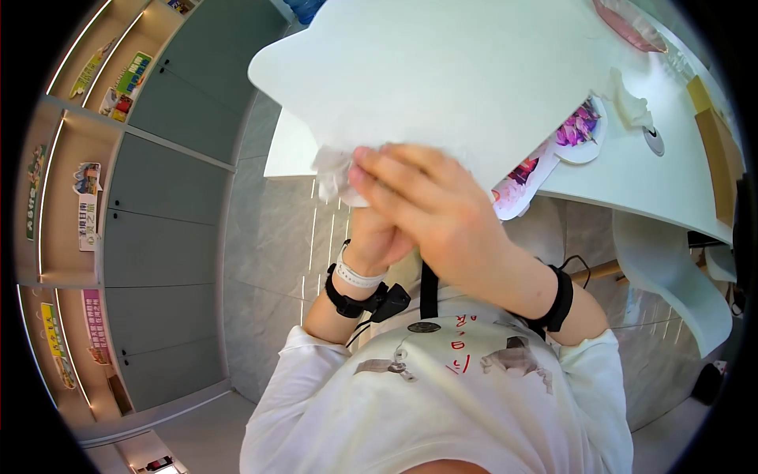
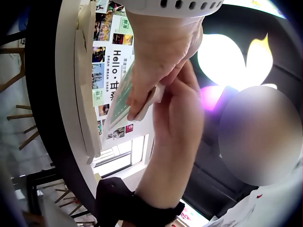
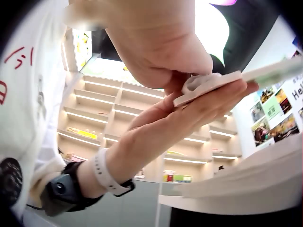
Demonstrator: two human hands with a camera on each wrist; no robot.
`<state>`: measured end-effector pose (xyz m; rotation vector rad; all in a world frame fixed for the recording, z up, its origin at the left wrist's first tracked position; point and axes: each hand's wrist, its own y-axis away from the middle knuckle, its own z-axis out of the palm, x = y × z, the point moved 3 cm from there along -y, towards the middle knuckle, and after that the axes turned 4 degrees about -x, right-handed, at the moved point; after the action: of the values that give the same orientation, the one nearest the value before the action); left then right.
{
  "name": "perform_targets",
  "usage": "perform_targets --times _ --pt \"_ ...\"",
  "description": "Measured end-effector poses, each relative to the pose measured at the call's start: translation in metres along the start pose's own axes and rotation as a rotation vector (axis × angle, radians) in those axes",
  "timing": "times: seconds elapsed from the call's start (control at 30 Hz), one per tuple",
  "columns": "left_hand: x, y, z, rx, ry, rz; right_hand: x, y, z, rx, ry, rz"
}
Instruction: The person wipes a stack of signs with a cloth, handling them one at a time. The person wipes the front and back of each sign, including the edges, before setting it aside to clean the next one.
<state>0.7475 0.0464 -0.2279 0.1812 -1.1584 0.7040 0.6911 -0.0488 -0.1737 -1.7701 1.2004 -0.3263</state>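
**Position of the work.** The large white flat board with rounded corners (image 1: 442, 79) is raised clear of the white table (image 1: 655, 182) and tilted, with its near edge toward the person's chest. Holding it in the air appears to keep the near edge within reach of both hands, one on each face.

**Left hand.** The left hand (image 1: 379, 241) is under the near edge of the board. In the right wrist view its fingers (image 3: 208, 106) lie nearly straight along the underside, palm up, carrying the board. The thumb cannot be made out. This flat support probably serves as a backing against pressure from above.

**Right hand.** The right hand (image 1: 430, 205) lies on the upper face at the same edge, directly over the left hand. Its fingers are bent over a crumpled white paper tissue (image 1: 332, 178) and press it against the board. Part of the tissue sticks out beyond the fingertips, at the board's near left corner. The board is thus sandwiched between the two hands.

**Surroundings.** A round white plate with purple paint marks (image 1: 580, 126) sits at the near edge of the table, partly hidden under the board. Grey-green cabinet doors (image 1: 158, 237) line the wall to the left.
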Motion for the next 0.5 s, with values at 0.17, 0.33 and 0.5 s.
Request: perform_targets --times 0.17,0.33,0.5 --pt "0.006 -0.005 0.007 -0.069 0.477 -0.071 0.049 -0.003 -0.051 0.119 0.289 0.276" --pt "-0.006 -0.011 0.000 -0.189 0.535 -0.056 0.040 -0.002 -0.035 0.043 0.217 0.293" --pt "-0.006 -0.005 -0.001 -0.170 0.589 -0.172 0.015 0.001 -0.019 0.012 0.055 0.167"
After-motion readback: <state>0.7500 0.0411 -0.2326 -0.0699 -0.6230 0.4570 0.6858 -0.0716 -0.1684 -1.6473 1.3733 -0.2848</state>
